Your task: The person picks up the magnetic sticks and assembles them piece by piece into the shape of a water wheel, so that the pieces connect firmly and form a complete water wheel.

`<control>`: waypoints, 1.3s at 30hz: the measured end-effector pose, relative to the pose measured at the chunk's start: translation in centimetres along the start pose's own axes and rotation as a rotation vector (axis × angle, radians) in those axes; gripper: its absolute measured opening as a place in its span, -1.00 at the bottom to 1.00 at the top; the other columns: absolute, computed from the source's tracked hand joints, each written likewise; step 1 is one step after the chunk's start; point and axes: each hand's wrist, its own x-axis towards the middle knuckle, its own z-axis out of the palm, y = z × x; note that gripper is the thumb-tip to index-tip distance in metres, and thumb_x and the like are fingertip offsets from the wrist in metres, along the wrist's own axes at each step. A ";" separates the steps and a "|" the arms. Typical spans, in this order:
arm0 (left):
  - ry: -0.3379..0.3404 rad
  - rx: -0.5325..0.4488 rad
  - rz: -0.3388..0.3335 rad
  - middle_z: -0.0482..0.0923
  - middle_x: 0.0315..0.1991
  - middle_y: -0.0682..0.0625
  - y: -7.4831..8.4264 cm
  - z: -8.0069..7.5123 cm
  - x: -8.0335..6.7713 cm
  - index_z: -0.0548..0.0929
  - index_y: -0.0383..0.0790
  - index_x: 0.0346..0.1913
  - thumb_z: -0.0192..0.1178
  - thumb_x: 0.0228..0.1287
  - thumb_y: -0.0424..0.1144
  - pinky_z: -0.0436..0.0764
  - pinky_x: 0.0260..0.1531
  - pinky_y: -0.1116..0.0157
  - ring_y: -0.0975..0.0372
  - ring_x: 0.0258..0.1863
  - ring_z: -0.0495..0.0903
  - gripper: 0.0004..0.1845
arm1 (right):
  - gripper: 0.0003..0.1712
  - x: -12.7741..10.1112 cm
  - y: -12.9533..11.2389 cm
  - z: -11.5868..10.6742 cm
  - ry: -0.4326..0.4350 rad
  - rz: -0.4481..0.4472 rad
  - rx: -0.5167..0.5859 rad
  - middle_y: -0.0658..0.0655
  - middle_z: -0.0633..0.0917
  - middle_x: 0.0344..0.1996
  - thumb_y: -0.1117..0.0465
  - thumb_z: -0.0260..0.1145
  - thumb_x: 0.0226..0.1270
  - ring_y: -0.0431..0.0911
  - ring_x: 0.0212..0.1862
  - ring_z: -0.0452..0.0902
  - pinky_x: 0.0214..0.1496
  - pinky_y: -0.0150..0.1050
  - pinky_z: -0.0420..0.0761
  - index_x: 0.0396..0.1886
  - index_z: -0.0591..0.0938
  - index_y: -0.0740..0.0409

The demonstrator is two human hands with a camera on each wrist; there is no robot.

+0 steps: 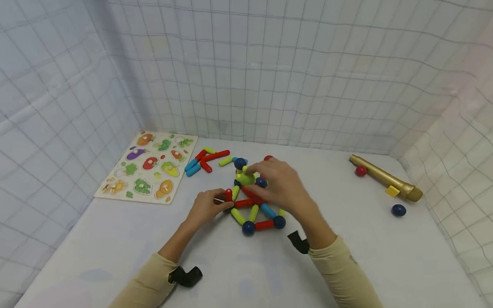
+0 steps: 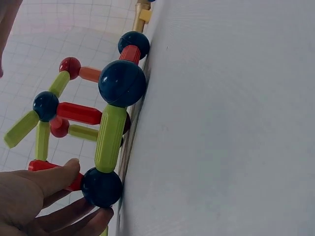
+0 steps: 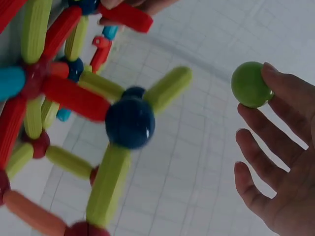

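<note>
- Head view, grip: I read my left hand as pinching a red rod at the left corner of the rod-and-ball frame, fingers curled round it. My right hand reaches over the top of the frame with a green ball at its fingertips.
- Head view, progress: the frame stands mid-tabletop with a flat base of red, yellow-green and blue rods joined by dark blue balls, and an upper tier rising under the right hand. I judge the base done and the top still being closed. Loose rods lie just behind the frame, unused.
- Head view, surroundings: a vegetable peg puzzle lies to the left; a gold tube, a red ball, a yellow block and a blue ball lie well apart on the right.
- Left wrist view: the fingers curl about the red rod and touch a dark blue ball at the base corner; a yellow-green rod rises from it to a larger-looking blue ball. The hand is grasping, steadying the frame.
- Right wrist view: the green ball sits held at the fingertips while the other fingers stay spread and nearly straight. It is apart from the frame, whose nearest blue ball carries free rod ends. I judge that the green ball is not yet attached.
</note>
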 end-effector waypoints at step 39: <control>-0.017 -0.018 -0.012 0.72 -0.09 -0.14 -0.6 -0.2 0.0 0.66 -0.27 0.03 0.34 0.21 -0.16 0.69 -0.10 0.16 0.05 -0.11 0.72 -0.64 | -0.73 -2.1 -1.4 4.7 -0.305 0.211 -0.144 -0.04 0.70 -0.39 0.04 0.45 0.17 -0.14 -0.37 0.52 -0.36 -0.27 0.54 -0.14 0.71 -0.04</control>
